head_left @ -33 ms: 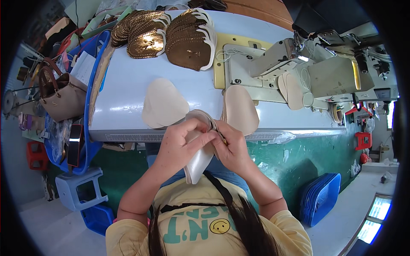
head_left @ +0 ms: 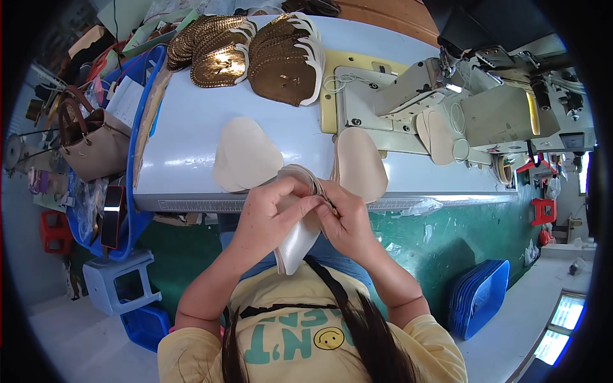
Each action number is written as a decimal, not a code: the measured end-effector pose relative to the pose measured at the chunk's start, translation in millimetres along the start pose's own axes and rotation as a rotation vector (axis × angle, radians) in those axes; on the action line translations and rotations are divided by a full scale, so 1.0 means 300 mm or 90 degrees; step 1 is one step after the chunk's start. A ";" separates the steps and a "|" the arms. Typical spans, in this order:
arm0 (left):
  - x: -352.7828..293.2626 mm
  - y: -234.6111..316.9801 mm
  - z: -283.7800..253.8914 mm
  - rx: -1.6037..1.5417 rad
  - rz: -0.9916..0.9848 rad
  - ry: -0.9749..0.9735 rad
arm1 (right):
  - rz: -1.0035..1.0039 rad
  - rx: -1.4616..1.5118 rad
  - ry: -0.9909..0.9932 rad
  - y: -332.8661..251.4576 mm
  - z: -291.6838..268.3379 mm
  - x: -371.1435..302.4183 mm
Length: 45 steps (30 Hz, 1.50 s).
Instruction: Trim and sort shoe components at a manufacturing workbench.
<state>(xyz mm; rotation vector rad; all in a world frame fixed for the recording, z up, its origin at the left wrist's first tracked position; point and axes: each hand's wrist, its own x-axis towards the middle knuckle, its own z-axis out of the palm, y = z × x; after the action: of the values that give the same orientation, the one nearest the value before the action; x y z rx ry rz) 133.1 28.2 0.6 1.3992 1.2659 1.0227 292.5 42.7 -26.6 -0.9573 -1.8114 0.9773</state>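
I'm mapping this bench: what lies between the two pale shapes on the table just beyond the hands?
In the head view: the top end of the held pale stack, then bare pale tabletop beyond it.

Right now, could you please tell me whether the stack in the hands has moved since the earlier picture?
No, the stack sits in the same place relative to the ruler strip, with no visible shift either way.

Green lettering (head_left: 258, 348), smiley (head_left: 329, 338) on yellow shirt (head_left: 297, 368), ruler marks (head_left: 198, 205) along white table (head_left: 182, 147)
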 end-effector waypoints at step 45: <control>-0.098 -0.028 -0.058 -0.067 0.089 0.070 | -0.336 -0.277 0.070 -0.052 0.081 -0.037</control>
<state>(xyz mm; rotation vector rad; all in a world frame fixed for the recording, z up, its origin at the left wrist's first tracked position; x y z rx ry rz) 111.1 1.0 -3.8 1.3821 1.1872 1.2582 270.8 20.8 -24.4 -0.7002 -2.0717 0.2046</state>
